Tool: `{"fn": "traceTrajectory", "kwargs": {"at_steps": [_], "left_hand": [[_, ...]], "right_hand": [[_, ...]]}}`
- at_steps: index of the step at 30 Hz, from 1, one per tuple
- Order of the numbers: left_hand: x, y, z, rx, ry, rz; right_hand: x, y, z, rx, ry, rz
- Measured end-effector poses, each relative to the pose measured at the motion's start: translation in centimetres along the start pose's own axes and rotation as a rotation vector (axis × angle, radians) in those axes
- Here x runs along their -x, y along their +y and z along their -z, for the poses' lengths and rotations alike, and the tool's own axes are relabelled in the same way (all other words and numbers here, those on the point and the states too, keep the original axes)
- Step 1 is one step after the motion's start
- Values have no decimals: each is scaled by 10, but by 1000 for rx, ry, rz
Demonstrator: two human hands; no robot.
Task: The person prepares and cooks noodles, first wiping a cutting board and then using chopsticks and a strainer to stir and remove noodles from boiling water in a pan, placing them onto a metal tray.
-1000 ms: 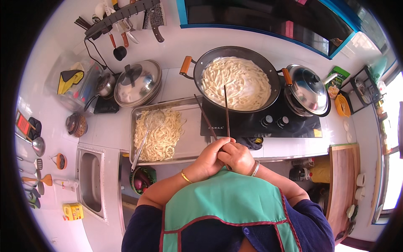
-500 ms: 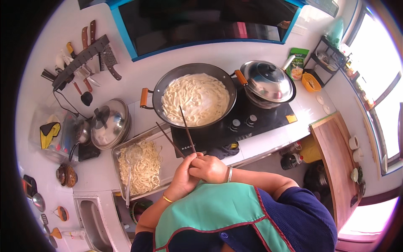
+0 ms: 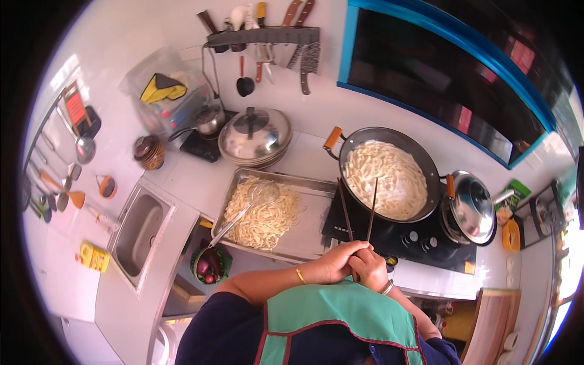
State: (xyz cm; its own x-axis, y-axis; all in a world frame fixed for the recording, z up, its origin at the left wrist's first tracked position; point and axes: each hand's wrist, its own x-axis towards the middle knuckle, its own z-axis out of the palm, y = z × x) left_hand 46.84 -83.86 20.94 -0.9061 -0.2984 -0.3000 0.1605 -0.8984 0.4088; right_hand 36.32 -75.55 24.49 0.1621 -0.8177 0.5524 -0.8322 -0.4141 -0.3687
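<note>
Left hand (image 3: 333,266): low centre of frame, curled over the right, fingers closed on the chopsticks (image 3: 359,213).
Right hand (image 3: 372,269): pressed against the left, clenched on the same sticks; palm hidden.
Chopsticks: two dark sticks rising from the fists; tips over the noodles in the wok (image 3: 389,176), contact unclear.
Tray (image 3: 310,225): left of the wok, holding noodles and a wire skimmer (image 3: 255,198).
Hidden: lower ends of the sticks, inside the fists.

Glossy metal tray (image 3: 316,210), dark matt wok (image 3: 420,155), shiny steel lid (image 3: 254,135), thin wooden chopsticks (image 3: 370,214), smooth black stovetop (image 3: 395,234)
</note>
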Motion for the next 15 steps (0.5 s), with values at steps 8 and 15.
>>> {"fn": "traceTrajectory", "kwargs": {"at_steps": [8, 15], "left_hand": [[13, 8, 6, 58, 31, -68], [21, 12, 14, 67, 45, -79]], "right_hand": [[-13, 2, -13, -12, -14, 84], [-20, 0, -20, -75, -34, 104]]}}
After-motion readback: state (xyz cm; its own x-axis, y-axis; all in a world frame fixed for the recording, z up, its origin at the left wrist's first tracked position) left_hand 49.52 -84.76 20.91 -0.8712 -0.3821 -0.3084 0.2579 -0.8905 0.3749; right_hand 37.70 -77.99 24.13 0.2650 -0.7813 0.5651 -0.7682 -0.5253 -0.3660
